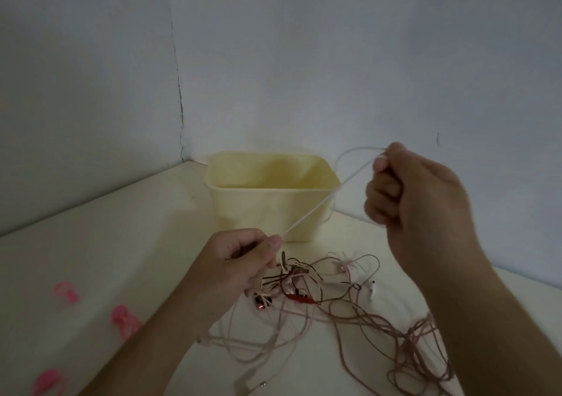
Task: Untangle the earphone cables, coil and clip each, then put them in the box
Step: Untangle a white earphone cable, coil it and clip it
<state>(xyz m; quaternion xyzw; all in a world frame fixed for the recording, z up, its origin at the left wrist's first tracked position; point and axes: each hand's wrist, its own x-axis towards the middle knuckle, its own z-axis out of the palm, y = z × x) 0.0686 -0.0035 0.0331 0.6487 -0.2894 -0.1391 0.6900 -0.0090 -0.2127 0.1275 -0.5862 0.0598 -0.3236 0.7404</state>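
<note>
White earphone cable (pixel 307 213) runs taut and diagonal in front of the yellow box (pixel 270 201), from the left hand's (pixel 243 261) pinch up to the fisted right hand (pixel 416 194), above the tangle (pixel 334 289).

Quick count of what's out here: one pale yellow box (pixel 267 201) at the back of the counter (pixel 106 243). Three pink clips (pixel 67 292) (pixel 124 319) (pixel 48 380) down the left side. Two hands in view, left hand (pixel 240 258) and right hand (pixel 416 194), with one white cable (pixel 307 213) stretched between them. The tangle of earphone cables (pixel 349 310) is a mess, mixed pinkish, dark and white strands plus one red bit, so how many sets are in there I honestly can't tell.
</note>
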